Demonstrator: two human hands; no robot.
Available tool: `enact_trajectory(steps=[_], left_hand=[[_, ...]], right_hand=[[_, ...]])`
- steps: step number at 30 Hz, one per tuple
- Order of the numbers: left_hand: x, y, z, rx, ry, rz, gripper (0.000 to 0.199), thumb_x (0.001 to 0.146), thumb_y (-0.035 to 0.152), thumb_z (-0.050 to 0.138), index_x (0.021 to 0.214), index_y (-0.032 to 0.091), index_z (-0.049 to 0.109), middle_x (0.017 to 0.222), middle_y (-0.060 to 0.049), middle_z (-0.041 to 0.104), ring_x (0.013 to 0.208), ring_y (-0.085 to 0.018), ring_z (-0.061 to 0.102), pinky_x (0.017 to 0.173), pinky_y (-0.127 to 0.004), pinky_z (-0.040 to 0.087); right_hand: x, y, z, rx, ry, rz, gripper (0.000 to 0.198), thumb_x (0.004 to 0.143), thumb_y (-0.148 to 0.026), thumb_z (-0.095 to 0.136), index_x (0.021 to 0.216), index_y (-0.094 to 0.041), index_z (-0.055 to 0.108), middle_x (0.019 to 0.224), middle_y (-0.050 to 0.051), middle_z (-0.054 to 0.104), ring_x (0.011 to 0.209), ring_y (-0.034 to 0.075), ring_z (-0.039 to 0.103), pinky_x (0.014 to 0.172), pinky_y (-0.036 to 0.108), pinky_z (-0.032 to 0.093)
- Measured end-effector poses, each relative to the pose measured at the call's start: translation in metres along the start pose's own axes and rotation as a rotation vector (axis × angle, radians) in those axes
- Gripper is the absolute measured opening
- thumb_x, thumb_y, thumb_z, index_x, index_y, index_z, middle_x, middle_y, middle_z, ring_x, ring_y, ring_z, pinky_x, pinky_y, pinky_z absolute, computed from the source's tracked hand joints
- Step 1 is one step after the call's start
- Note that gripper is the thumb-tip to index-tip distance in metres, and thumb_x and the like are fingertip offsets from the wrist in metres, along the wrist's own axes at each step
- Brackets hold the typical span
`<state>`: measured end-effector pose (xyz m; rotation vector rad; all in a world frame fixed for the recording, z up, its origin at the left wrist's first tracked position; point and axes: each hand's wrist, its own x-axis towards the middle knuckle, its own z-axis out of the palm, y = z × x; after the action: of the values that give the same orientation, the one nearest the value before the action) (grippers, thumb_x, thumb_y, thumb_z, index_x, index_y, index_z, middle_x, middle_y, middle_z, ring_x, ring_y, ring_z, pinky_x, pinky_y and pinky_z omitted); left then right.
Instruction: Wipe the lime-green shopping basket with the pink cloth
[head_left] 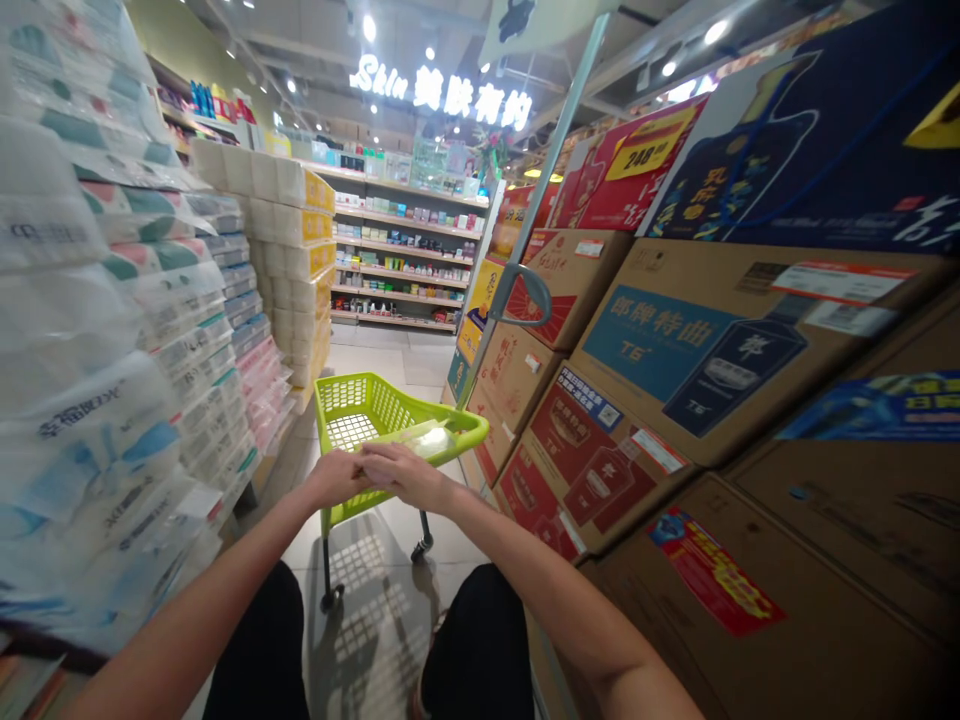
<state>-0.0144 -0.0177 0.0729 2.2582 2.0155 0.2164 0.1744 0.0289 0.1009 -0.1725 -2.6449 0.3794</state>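
One left hand (337,478), one right hand (403,474), touching, resting atop the green cart (406,405), grips unclear

Left of the left hand (337,478), stacked packs (165,260): thin plastic film, glossy, wrinkled. At the hands, cart (384,405): smooth plastic, perforated walls, slight sheen. Right of the right hand (405,475), cartons (622,340): printed cardboard, mostly matt; labels (840,283) look papery. Ahead and right, pole (556,150): smooth, metal-looking. Below the hands, floor (360,640) smooth, faint sheen; trousers (480,640) matt dark cloth.
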Motion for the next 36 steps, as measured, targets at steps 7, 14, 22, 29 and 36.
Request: enact_trajectory(steps=[7, 14, 22, 29, 36], left_hand=[[-0.011, 0.0, -0.006, 0.034, 0.027, 0.058, 0.064, 0.082, 0.076, 0.034, 0.094, 0.023, 0.068, 0.086, -0.006, 0.072, 0.089, -0.022, 0.065, 0.084, -0.031, 0.043], [-0.01, -0.01, -0.006, 0.125, 0.019, 0.085, 0.073, 0.079, 0.081, 0.031, 0.081, 0.022, 0.073, 0.079, -0.01, 0.073, 0.084, -0.024, 0.066, 0.082, -0.033, 0.043], [-0.005, -0.012, -0.004, 0.208, 0.181, 0.059, 0.068, 0.085, 0.075, 0.029, 0.103, 0.025, 0.072, 0.102, -0.007, 0.073, 0.113, -0.025, 0.055, 0.112, -0.043, 0.019], [-0.011, -0.004, 0.005, 0.217, 0.315, -0.067, 0.06, 0.089, 0.07, 0.027, 0.117, 0.032, 0.065, 0.115, -0.004, 0.066, 0.117, -0.025, 0.051, 0.114, -0.049, 0.014], [-0.014, -0.006, 0.006, 0.127, 0.238, -0.248, 0.06, 0.092, 0.065, 0.024, 0.132, 0.031, 0.054, 0.125, -0.009, 0.056, 0.124, -0.029, 0.044, 0.112, -0.051, 0.021]], right_hand=[[-0.012, 0.04, -0.039, -0.143, 0.328, 0.477, 0.03, 0.093, -0.014, 0.041, 0.107, -0.019, 0.068, 0.114, 0.005, 0.062, 0.103, 0.014, 0.06, 0.096, 0.028, 0.045], [-0.034, 0.052, -0.005, -0.384, 0.354, 0.726, 0.031, 0.09, -0.047, 0.056, 0.105, -0.023, 0.069, 0.109, 0.007, 0.06, 0.095, 0.02, 0.058, 0.089, 0.034, 0.044], [-0.03, 0.065, -0.003, -0.465, 0.265, 0.764, 0.046, 0.092, -0.06, 0.043, 0.111, -0.026, 0.066, 0.105, 0.008, 0.061, 0.09, 0.021, 0.057, 0.083, 0.033, 0.042], [-0.027, 0.074, 0.003, -0.435, 0.324, 0.776, 0.048, 0.092, -0.059, 0.044, 0.123, -0.026, 0.061, 0.111, 0.01, 0.059, 0.101, 0.025, 0.054, 0.09, 0.038, 0.041], [-0.024, 0.072, 0.015, -0.422, 0.339, 0.775, 0.051, 0.093, -0.06, 0.04, 0.128, -0.027, 0.058, 0.115, 0.011, 0.054, 0.105, 0.026, 0.052, 0.095, 0.042, 0.038]])
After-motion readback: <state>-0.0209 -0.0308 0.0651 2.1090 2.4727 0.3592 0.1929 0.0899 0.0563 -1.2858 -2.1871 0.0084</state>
